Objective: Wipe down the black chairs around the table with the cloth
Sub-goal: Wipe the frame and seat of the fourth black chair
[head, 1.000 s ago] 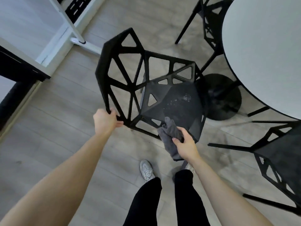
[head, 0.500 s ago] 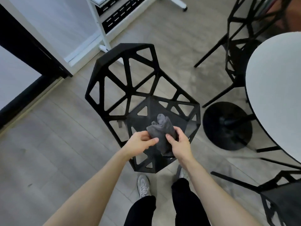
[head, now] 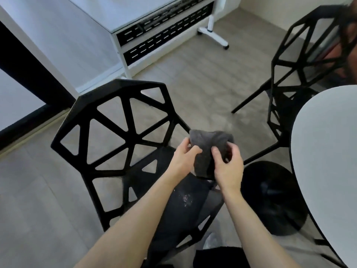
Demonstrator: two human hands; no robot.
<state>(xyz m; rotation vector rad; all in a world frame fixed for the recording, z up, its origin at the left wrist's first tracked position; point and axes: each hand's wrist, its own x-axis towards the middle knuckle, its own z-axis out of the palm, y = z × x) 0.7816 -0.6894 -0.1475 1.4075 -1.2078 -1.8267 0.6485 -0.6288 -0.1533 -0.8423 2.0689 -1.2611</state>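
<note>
above the black chair (head: 108,120), both hands pinch the grey cloth (head: 207,149).

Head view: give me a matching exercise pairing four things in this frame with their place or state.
Things:
1. grey cloth
2. near black chair
3. round white table
4. far black chair

Places or states:
A. at the right edge of view
B. pinched by both hands
C. beyond the table, upper right
D. directly below the hands, specks on its seat

Pairs: 1-B, 2-D, 3-A, 4-C

Bare forearms without sleeves, black trousers (head: 218,257) and a pale grey trainer (head: 212,239)
</note>
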